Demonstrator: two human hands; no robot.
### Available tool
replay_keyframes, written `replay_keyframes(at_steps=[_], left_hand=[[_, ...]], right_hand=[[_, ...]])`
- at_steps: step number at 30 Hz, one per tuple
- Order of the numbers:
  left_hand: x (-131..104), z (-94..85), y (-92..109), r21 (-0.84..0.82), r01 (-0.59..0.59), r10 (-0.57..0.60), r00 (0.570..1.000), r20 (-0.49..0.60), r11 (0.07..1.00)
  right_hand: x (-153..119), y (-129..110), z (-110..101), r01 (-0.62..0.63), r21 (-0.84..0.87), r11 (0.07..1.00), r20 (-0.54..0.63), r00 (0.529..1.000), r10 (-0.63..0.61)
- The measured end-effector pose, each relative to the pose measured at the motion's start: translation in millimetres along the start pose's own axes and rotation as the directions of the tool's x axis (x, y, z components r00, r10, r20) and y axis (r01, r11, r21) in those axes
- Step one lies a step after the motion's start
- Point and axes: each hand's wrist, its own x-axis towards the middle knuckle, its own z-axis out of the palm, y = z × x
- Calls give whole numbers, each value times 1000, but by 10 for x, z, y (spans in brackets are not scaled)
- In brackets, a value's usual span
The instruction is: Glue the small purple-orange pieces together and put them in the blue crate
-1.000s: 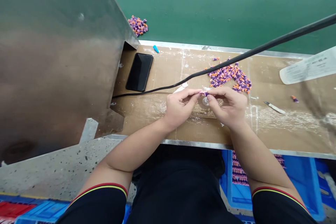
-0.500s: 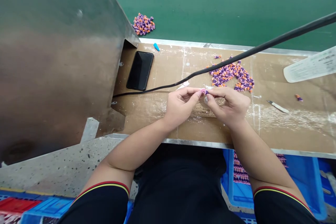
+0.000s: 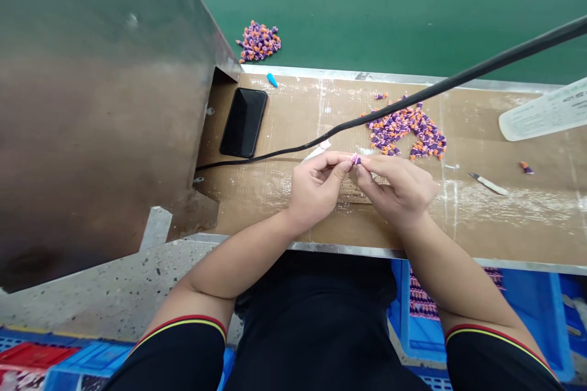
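Right hand point(image 3: 400, 188) drawn slightly closer to left hand point(image 3: 315, 190) at fingertips since earlier frame. Both pinch small purple-pink piece point(image 3: 356, 160) over cardboard-topped bench point(image 3: 257, 208). Purple-orange pile point(image 3: 391, 129) just beyond right hand; second pile point(image 3: 259, 41) farther, on green surface point(image 3: 367, 18).

Bright diffuse light, soft sheen on metal panel point(image 3: 105, 116) at left, speckled glare on cardboard point(image 3: 527, 217) at right, edges stretched wide-angle, fine detail soft.

Two hands point(image 3: 314, 190), one phone point(image 3: 243, 122), one knife point(image 3: 490, 184)
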Motion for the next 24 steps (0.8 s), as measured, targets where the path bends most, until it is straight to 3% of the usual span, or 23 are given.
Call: replay_keyframes(at_steps=[4, 9, 14, 21, 24], left_hand=[[-33, 16, 25, -8, -10, 10, 1000, -25, 1000], [-59, 18, 10, -71, 57, -59, 998, -36, 996], [-61, 15, 11, -92, 75, -79, 996, -38, 993], [-51, 3, 17, -91, 83, -85, 996, -23, 992], [-54, 5, 2, -97, 60, -63, 998, -32, 993]], right_hand=[[11, -61, -6, 29, -2, 1000, -13, 999, -29], [6, -104, 21, 26, -33, 999, -14, 1000, -26], [7, -97, 57, 38, 42, 998, -64, 997, -36], [14, -100, 38, 43, 37, 998, -14, 999, -42], [12, -109, 61, 42, 27, 999, -55, 998, -40]])
